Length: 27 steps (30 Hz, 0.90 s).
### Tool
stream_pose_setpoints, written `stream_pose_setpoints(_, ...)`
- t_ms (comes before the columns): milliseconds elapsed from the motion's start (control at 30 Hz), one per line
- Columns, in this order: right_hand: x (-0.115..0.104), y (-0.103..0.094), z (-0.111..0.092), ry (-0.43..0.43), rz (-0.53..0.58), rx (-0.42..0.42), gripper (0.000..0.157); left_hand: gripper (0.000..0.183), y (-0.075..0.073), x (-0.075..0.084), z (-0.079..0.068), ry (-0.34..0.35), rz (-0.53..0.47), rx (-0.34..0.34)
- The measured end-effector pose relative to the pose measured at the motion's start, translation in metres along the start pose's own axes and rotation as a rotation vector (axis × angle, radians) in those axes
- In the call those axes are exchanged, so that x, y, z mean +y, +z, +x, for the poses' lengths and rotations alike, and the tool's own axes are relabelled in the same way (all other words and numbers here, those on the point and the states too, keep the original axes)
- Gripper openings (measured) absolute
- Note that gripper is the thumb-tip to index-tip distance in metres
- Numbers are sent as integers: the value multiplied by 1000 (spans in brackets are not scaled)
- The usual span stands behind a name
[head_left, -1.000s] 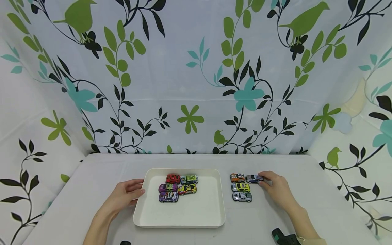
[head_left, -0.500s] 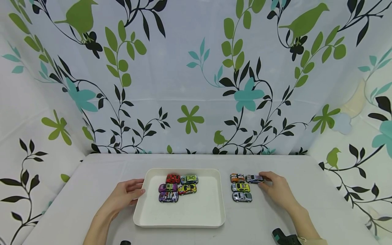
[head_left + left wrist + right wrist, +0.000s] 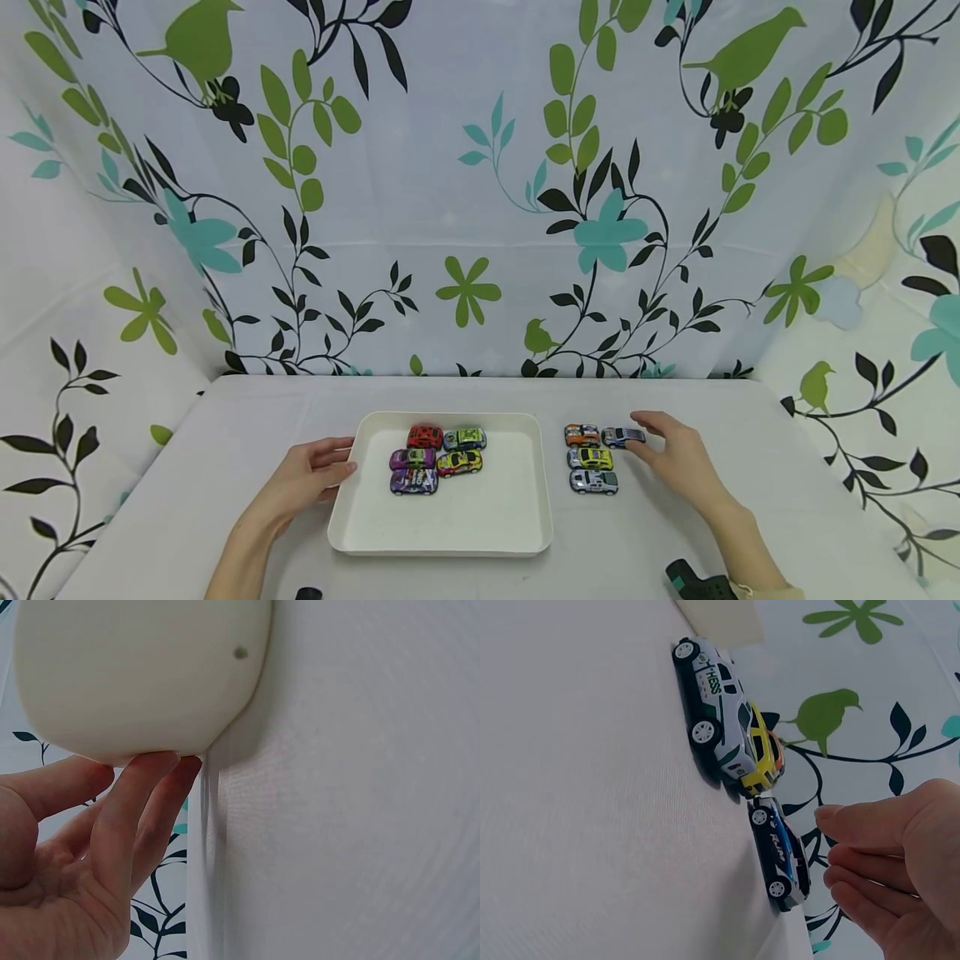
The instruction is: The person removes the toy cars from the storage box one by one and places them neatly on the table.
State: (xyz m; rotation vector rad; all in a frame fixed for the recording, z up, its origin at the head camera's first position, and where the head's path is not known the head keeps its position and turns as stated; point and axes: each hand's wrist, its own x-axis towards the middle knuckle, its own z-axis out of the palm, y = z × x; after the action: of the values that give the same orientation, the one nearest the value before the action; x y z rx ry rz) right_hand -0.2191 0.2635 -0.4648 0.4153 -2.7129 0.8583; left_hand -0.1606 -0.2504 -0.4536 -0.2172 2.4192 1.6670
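My left hand (image 3: 300,477) touches the left side of a white tray (image 3: 502,521) with its thumb and fingertips. In the left wrist view those fingertips (image 3: 161,761) lie along the tray's outer wall. To the tray's right, my right hand (image 3: 681,458) hovers beside a small white-and-blue toy car (image 3: 623,437), thumb and fingers spread apart around it and holding nothing. The right wrist view shows that car (image 3: 780,855) standing on its wheels, at the end of a yellow toy car (image 3: 759,761) and a silver one marked HESS (image 3: 720,712).
Several toy cars sit inside the tray, among them a red one (image 3: 425,437), a green one (image 3: 464,439) and a dark purple one (image 3: 413,481). An orange toy car (image 3: 582,435) stands behind the yellow one. A patterned cloth (image 3: 465,208) hangs behind the white table (image 3: 450,579).
My right thumb and fingers have spread and lifted off the white-and-blue toy car, which stays in place. The left hand and tray have hardly moved.
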Motion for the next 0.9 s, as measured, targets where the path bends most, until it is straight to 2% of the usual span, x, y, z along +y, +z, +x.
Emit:
stream_pose_setpoints(367,-21,1,-1,-42,29,0,44,51,0,0,0,16,-11,-7)
stream_pose_setpoints(600,-32,7,-2,-42,55,-36,45,51,0,-1,0,17,-11,-8)
stream_pose_setpoints(900,-47,15,-4,-85,74,-47,45,51,0,-2,0,21,-8,-4)
